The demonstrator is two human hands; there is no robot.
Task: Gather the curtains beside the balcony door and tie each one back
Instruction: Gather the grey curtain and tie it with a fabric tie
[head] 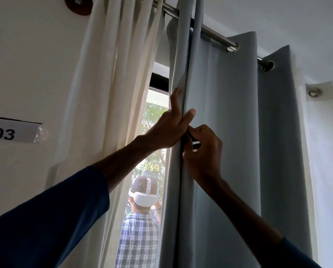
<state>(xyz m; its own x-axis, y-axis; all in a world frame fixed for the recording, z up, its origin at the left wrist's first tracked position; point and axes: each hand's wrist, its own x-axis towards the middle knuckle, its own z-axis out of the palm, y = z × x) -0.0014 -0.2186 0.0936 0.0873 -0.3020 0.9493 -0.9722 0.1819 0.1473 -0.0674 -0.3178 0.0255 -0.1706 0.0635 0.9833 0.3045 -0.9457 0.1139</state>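
Both hands meet on the leading edge of the pale grey eyelet curtain (229,132), whose folds run from 12 to 6 o'clock and spread toward 3 o'clock. The right hand (204,149) pinches the hem nearly shut, perhaps on a thin dark thing. The left hand (169,128) clasps the fold. At 10 o'clock hangs the cream sheer curtain (111,93), untouched.

Dim backlit room, wide-angle distortion

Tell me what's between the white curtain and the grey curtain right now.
In the head view, an open gap: through it the mesh door shows, with trees and a person in a checked shirt outside. The left hand and its forearm cross the gap to the grey curtain.
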